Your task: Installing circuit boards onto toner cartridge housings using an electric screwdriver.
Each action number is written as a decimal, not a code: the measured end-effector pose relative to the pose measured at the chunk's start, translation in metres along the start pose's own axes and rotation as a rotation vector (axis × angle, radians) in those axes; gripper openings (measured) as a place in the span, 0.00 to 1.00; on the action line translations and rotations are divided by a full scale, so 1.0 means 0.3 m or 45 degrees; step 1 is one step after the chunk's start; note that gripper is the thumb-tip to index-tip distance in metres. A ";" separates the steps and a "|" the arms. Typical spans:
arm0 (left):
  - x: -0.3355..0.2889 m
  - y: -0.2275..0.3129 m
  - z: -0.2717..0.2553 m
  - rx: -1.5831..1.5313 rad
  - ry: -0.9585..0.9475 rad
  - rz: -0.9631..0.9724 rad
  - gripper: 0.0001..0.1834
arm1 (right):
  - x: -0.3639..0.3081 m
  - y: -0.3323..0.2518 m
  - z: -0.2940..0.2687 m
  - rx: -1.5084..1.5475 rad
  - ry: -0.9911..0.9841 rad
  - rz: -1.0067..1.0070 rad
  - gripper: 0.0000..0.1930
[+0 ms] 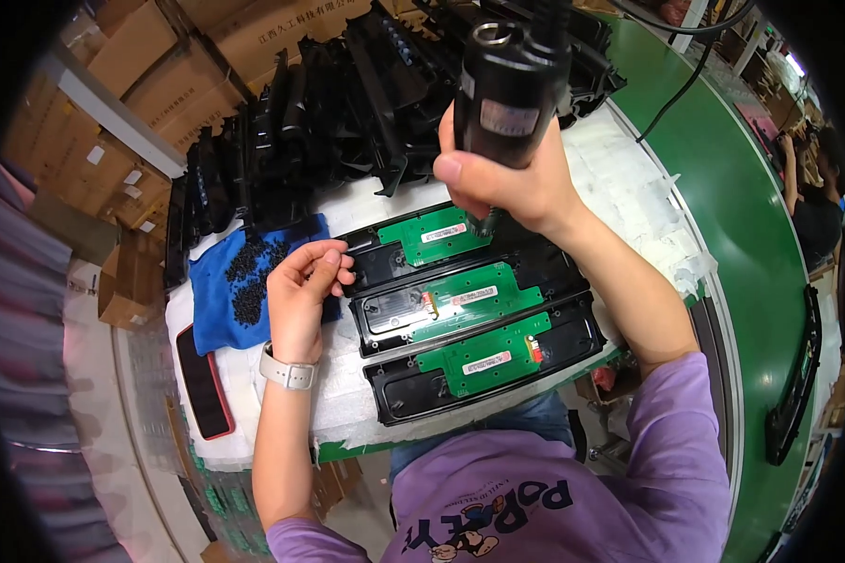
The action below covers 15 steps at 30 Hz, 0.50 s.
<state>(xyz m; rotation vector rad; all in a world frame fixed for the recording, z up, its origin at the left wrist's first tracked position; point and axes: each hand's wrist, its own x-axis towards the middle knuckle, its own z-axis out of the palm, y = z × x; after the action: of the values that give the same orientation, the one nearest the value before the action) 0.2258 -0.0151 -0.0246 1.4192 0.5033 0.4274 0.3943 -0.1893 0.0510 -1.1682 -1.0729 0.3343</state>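
My right hand (pixel 526 183) is wrapped round a black electric screwdriver (pixel 505 103) with a cord at its top. Its lower end points down at the right end of the farthest green circuit board (pixel 427 235), which lies in a black plastic housing (pixel 380 267); the tip's contact is hidden. My left hand (pixel 308 277) is closed, fingers curled to the thumb, beside that housing's left end; whatever it holds is hidden. Two more black housings, with a middle circuit board (pixel 498 281) and a nearest circuit board (pixel 526 352), lie side by side toward me.
Many small black screws (pixel 249 300) lie on a blue cloth (pixel 211 296) at the left. A phone (pixel 204 380) is near the left edge. Black plastic parts (pixel 300 131) are piled behind. A green surface (pixel 751 281) curves along the right, with cardboard boxes (pixel 141 103) at back left.
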 end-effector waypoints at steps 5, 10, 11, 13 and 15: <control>-0.024 0.027 0.032 -0.042 0.016 0.033 0.08 | -0.008 -0.035 -0.017 0.200 -0.030 -0.019 0.13; -0.089 0.048 0.113 -0.259 -0.290 -0.022 0.09 | -0.005 -0.069 -0.015 0.991 -0.019 -0.253 0.15; -0.099 0.054 0.121 -0.259 -0.367 -0.043 0.09 | -0.010 -0.076 -0.008 1.022 0.016 -0.229 0.15; -0.109 0.056 0.136 -0.269 -0.426 -0.081 0.08 | -0.015 -0.074 -0.001 1.049 0.056 -0.204 0.15; -0.111 0.052 0.135 -0.282 -0.438 -0.090 0.08 | -0.017 -0.063 0.005 1.089 0.062 -0.160 0.15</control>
<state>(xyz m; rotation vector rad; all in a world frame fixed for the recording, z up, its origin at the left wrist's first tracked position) 0.2218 -0.0654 -0.0033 1.2240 0.2183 0.1691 0.3849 -0.1999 0.0647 -0.3416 -0.8159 0.5875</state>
